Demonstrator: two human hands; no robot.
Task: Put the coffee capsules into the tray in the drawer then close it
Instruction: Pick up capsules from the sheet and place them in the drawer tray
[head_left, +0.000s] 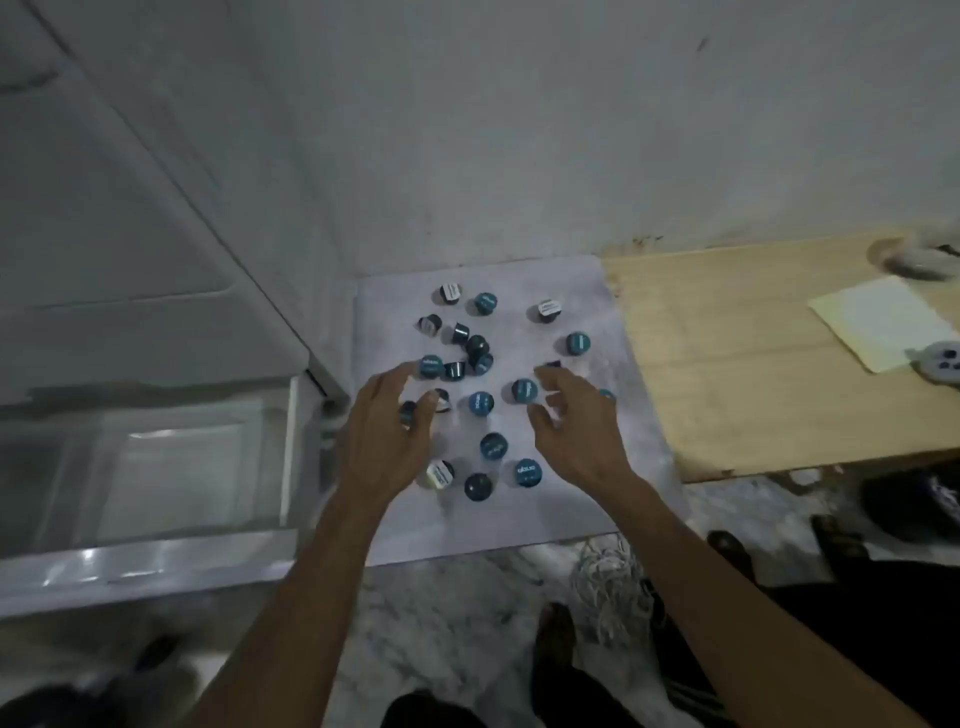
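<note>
Head view: about twenty coffee capsules (481, 403) lie scattered on a pale grey board (613, 312), some upright with teal foil lids showing, a few with white lids, several tipped on their sides showing dark bodies. All small round pods; lid print too blurred to read. Left hand (387, 441) is over the left part of the scatter, fingers spread and curled, fingertips touching or just above a dark capsule (408, 414) and a white-lidded one beside it; cannot tell if it grips either. Right hand (574, 431) hovers over the right part, fingers apart and bent, holding nothing visible, index tip near a dark capsule (553, 365). Open drawer (156, 561) is left of the board, with a clear tray (171, 467) inside; no capsules visible in it. A wooden desk (753, 364) adjoins the board on the right, carrying a sheet of paper (878, 322). Tangled white cord (608, 587) lies on the floor below.
</note>
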